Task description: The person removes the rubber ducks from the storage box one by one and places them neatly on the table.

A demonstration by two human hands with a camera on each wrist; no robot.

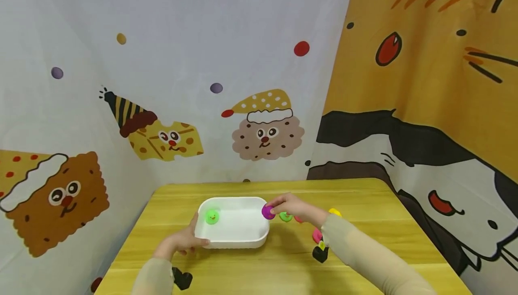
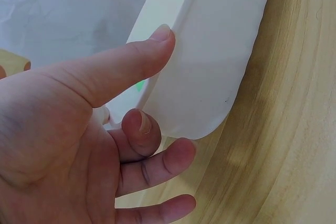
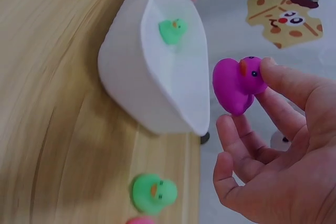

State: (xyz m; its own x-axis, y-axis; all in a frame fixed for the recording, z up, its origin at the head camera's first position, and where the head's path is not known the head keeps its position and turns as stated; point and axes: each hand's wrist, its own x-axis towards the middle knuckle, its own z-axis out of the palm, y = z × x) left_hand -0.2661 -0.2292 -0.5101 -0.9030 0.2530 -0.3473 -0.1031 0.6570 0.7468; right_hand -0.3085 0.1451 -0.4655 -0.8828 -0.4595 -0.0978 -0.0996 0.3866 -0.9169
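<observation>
A white plastic tub [image 1: 232,244] stands on the table, with a green rubber duck [image 1: 212,216] inside at its left end. My left hand [image 1: 187,238] holds the tub's left front corner, thumb along the rim and fingers lower down beside it. Between thumb and fingertips, my right hand [image 1: 292,207] pinches a purple rubber duck [image 3: 233,85] by its head. That duck is at the tub's right rim in the head view, above the tabletop. A second green duck [image 3: 152,193] sits on the table to the right of the tub.
More small toys lie near my right forearm: a pink one [image 1: 317,235], a red one [image 1: 298,219] and a yellow one [image 1: 335,212], all partly hidden. Black wrist devices [image 1: 320,254] hang at both sleeves. A printed curtain [image 1: 251,25] hangs behind the wooden table [image 1: 259,277].
</observation>
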